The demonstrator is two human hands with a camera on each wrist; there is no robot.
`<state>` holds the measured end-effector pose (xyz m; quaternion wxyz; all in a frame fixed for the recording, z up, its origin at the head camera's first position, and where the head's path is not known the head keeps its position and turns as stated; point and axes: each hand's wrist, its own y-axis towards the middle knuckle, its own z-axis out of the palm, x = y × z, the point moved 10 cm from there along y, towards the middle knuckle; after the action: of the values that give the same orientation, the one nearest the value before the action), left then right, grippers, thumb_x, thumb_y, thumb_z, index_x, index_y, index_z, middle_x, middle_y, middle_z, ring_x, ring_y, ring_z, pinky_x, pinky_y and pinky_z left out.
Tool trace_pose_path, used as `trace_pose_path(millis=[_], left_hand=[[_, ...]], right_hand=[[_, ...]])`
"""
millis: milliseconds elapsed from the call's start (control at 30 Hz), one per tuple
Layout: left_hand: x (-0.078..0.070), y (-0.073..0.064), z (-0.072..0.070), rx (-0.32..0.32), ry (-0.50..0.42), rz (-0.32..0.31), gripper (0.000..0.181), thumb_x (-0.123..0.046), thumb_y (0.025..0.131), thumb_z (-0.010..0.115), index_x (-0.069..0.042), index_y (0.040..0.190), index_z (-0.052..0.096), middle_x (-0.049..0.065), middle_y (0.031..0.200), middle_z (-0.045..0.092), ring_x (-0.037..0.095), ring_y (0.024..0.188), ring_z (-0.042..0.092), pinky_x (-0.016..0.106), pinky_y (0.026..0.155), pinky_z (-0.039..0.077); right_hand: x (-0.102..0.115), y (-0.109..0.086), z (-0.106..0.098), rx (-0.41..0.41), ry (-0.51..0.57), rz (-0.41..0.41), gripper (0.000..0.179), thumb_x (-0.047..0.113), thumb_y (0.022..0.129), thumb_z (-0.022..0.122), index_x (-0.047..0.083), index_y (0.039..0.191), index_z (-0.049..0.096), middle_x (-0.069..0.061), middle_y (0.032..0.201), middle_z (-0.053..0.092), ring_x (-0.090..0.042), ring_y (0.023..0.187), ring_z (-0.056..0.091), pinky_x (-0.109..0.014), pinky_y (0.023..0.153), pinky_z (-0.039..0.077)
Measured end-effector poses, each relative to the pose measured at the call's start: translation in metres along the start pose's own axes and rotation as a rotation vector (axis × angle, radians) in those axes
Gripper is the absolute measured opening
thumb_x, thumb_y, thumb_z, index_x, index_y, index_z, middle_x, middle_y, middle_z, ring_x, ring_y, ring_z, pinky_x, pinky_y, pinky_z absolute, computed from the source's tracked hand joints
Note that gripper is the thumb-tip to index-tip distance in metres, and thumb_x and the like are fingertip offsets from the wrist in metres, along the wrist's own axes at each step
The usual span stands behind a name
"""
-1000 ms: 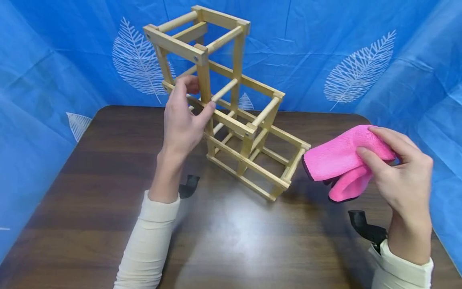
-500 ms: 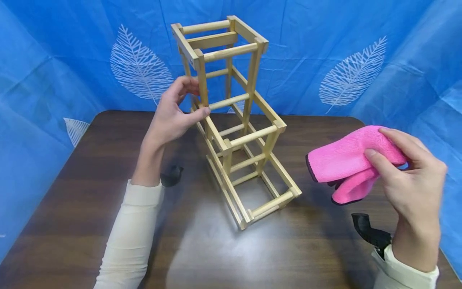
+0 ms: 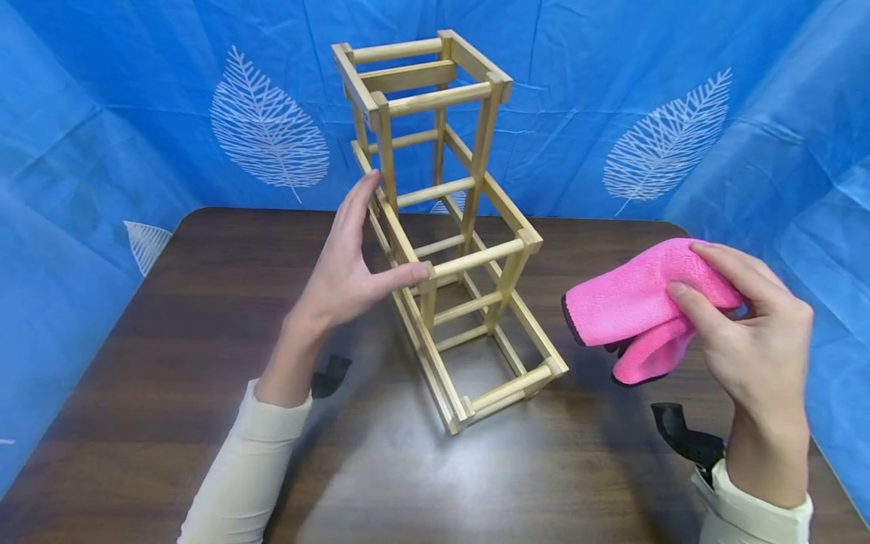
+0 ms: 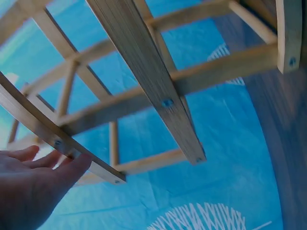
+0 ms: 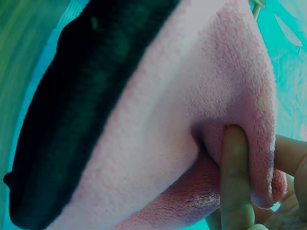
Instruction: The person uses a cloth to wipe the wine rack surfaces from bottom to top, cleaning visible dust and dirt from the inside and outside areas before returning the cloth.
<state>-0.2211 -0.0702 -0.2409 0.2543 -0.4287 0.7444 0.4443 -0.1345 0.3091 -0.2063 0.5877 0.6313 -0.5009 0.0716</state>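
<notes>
A stepped rack of pale wood [image 3: 479,258], built of slats and round rods, stands on the dark wood table [image 3: 170,363]. My left hand [image 3: 340,276] is at its left side, fingers and thumb stretched out along the side rail. The thumb tip touches the middle step's front corner. In the left wrist view the fingertips [image 4: 79,163] lie against a slat. My right hand [image 3: 761,332] pinches a folded pink cloth [image 3: 632,302] with dark edging, held above the table right of the rack. Close up, the right wrist view shows fingers pressing into the fluffy cloth [image 5: 158,139].
Blue sheeting [image 3: 557,136] with white leaf prints hangs behind the table and along both sides. A black curved piece [image 3: 686,434] sticks out at the right wrist, and another [image 3: 331,375] shows beside the left wrist.
The rack has turned so its low end faces nearer me. My left hand has slid from the tall upright to the middle rail, its fingers straighter. The right hand still holds the cloth.
</notes>
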Motion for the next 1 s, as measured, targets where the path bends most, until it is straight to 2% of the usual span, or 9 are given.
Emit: trace_pose_path(millis=[167, 333, 500, 600, 733, 833, 1000], left_hand=[[-0.009, -0.013, 0.007, 0.018, 0.072, -0.029, 0.116, -0.058, 0.071, 0.082, -0.014, 0.158, 0.020, -0.006, 0.163, 0.012, 0.008, 0.147, 0.009, 0.053, 0.116, 0.019], [-0.012, -0.014, 0.008, 0.006, 0.081, -0.022, 0.107, -0.045, 0.073, 0.084, -0.009, 0.156, 0.027, -0.005, 0.163, 0.015, 0.011, 0.146, 0.015, 0.052, 0.114, 0.024], [-0.008, -0.013, 0.001, 0.004, -0.052, 0.061, 0.098, -0.028, 0.073, 0.085, -0.004, 0.152, 0.032, 0.000, 0.161, 0.024, 0.013, 0.144, 0.026, 0.044, 0.114, 0.028], [-0.006, -0.014, -0.004, 0.000, -0.181, 0.139, 0.097, -0.013, 0.071, 0.084, 0.002, 0.151, 0.032, 0.006, 0.158, 0.030, 0.016, 0.142, 0.031, 0.039, 0.115, 0.028], [-0.006, -0.015, -0.007, 0.001, -0.327, 0.197, 0.094, 0.000, 0.070, 0.081, 0.006, 0.150, 0.031, 0.011, 0.157, 0.031, 0.019, 0.142, 0.031, 0.037, 0.115, 0.027], [-0.007, -0.016, -0.008, -0.005, -0.360, 0.196, 0.091, 0.001, 0.071, 0.081, 0.008, 0.148, 0.034, 0.010, 0.156, 0.032, 0.019, 0.141, 0.033, 0.036, 0.115, 0.028], [-0.009, -0.016, -0.010, -0.034, -0.348, 0.198, 0.085, 0.001, 0.069, 0.083, 0.010, 0.143, 0.043, 0.011, 0.152, 0.037, 0.020, 0.137, 0.039, 0.036, 0.114, 0.030]], right_hand=[[0.003, -0.001, 0.004, 0.012, -0.010, -0.012, 0.040, -0.010, 0.075, 0.078, -0.006, 0.113, 0.071, -0.008, 0.116, 0.070, -0.015, 0.107, 0.062, -0.017, 0.091, 0.048], [0.005, -0.004, 0.012, 0.049, 0.002, -0.003, 0.041, -0.012, 0.076, 0.076, -0.005, 0.116, 0.070, -0.012, 0.118, 0.068, -0.018, 0.108, 0.061, -0.014, 0.085, 0.049], [0.009, -0.006, 0.018, 0.084, -0.007, -0.018, 0.043, -0.013, 0.076, 0.075, -0.005, 0.118, 0.069, -0.014, 0.120, 0.067, -0.019, 0.110, 0.061, -0.014, 0.086, 0.049], [0.012, -0.005, 0.018, 0.072, -0.001, -0.034, 0.042, -0.014, 0.076, 0.075, -0.006, 0.117, 0.069, -0.014, 0.119, 0.067, -0.020, 0.111, 0.061, -0.015, 0.088, 0.049], [0.016, -0.005, 0.016, 0.034, 0.024, -0.044, 0.041, -0.014, 0.074, 0.077, -0.009, 0.114, 0.070, -0.016, 0.118, 0.068, -0.020, 0.110, 0.062, -0.018, 0.091, 0.049], [0.020, -0.005, 0.018, 0.023, 0.024, -0.050, 0.040, -0.013, 0.074, 0.077, -0.009, 0.114, 0.070, -0.017, 0.118, 0.067, -0.020, 0.110, 0.062, -0.019, 0.091, 0.049], [0.031, 0.001, 0.029, 0.015, 0.034, -0.071, 0.039, -0.009, 0.075, 0.078, -0.008, 0.114, 0.070, -0.018, 0.119, 0.067, -0.022, 0.111, 0.062, -0.019, 0.091, 0.050]])
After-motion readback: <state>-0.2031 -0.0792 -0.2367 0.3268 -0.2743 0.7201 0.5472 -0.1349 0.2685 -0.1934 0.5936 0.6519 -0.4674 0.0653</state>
